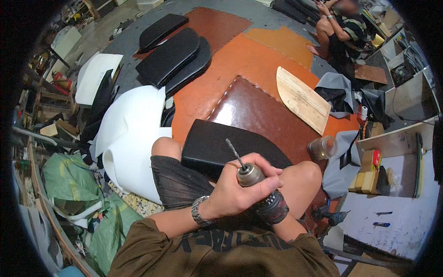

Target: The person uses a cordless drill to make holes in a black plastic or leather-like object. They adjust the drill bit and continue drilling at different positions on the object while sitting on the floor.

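In front of my body, a cordless drill [272, 208] points up and forward, with a slim twist bit [234, 151] in its chuck. My left hand [230, 191], a metal watch on its wrist, is wrapped around the chuck, thumb across the near side and fingers behind it. My right forearm [287, 228] reaches the rear of the drill; the right hand itself is hidden beneath the drill body. Just beyond my hands, a black padded panel [224, 143] with one curved edge lies against my legs.
Several similar black panels [170, 60] lie at the far left near white foam sheets [127, 120]. A curved wooden board [302, 101], a clear jar [322, 147] and another drill [330, 215] are on the right. Leather sheets [207, 101] cover the floor. Another person [341, 30] sits far right.
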Demonstrator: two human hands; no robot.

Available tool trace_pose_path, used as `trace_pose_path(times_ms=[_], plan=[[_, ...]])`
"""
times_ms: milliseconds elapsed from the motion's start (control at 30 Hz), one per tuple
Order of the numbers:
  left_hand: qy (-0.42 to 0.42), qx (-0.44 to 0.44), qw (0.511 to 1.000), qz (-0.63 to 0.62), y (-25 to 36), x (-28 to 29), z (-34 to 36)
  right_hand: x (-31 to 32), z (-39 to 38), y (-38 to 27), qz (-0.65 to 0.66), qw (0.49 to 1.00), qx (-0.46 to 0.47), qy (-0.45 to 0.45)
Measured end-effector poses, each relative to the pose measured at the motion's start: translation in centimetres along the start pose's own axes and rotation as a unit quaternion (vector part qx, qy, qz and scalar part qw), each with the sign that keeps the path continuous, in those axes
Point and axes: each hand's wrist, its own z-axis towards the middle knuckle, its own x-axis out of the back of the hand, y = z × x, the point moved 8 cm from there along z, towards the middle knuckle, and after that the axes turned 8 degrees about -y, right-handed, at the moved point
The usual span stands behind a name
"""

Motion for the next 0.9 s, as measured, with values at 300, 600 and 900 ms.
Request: trace_pose_path(times_ms=[300,600,900], plan=[[0.055,0.03,0.993,-0.101,0.2,1.3,0.1,-3.0,1.2,-3.0,-0.342,0.935,-0.077,0.053],[0.118,0.091,0.985,-0.091,-2.0,3.3,0.7,-1.4,1.5,-2.7,-0.264,0.964,0.019,0.036],[0.138,-0.01,0.978,-0.154,-0.6,4.1,0.9,-4.8,1.5,-4.5,-0.642,0.746,0.177,-0.002]])
